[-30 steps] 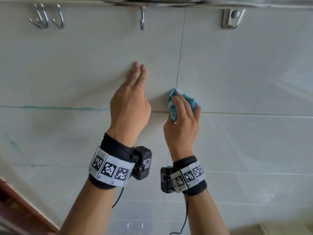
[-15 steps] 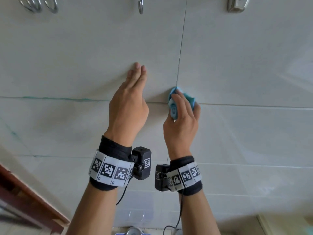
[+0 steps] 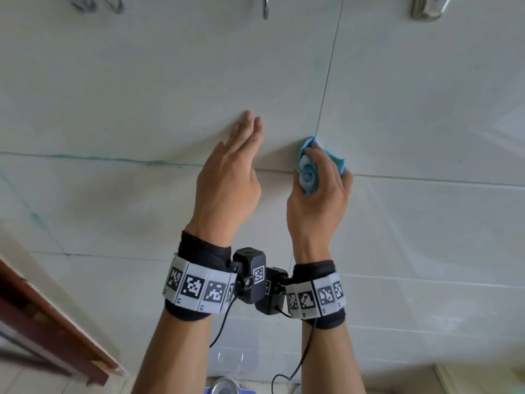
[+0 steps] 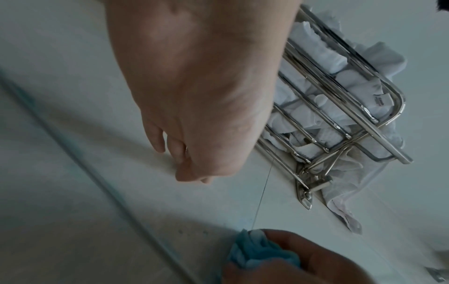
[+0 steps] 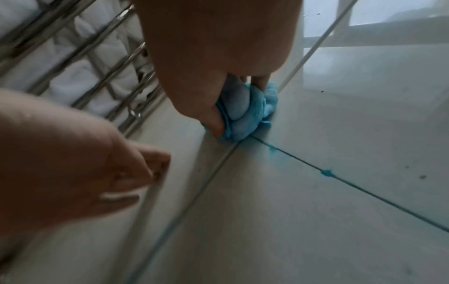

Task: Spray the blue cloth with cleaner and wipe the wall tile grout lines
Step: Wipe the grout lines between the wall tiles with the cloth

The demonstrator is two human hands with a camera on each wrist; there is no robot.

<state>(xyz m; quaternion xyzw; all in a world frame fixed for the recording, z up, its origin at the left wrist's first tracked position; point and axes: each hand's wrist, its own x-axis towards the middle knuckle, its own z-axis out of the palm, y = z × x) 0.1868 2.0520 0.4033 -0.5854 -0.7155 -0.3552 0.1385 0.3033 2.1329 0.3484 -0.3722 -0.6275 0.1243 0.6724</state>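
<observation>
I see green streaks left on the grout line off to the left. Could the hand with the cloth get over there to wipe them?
Probably not directly. The right hand holds the blue cloth at the grout crossing, and the left hand lies flat on the wall tile between it and the green-streaked grout line. Lifting the left hand would free the way.

Top edge of head view: metal hooks (image 3: 95,4) at upper left, a single hook (image 3: 265,8) near centre, a metal bracket (image 3: 426,9) at upper right. All sit against the wall.

Left wrist view: chrome towel rack (image 4: 340,107) fixed to the wall, bars running parallel. White towels (image 4: 323,55) lie bunched on it; one thin white cloth (image 4: 345,199) hangs below the rack's wall mount.

Lower left, head view: brown wooden door frame (image 3: 51,331), slanting.

Bottom centre: a round object, blue and white (image 3: 224,386), mostly cut off; cannot identify it.
</observation>
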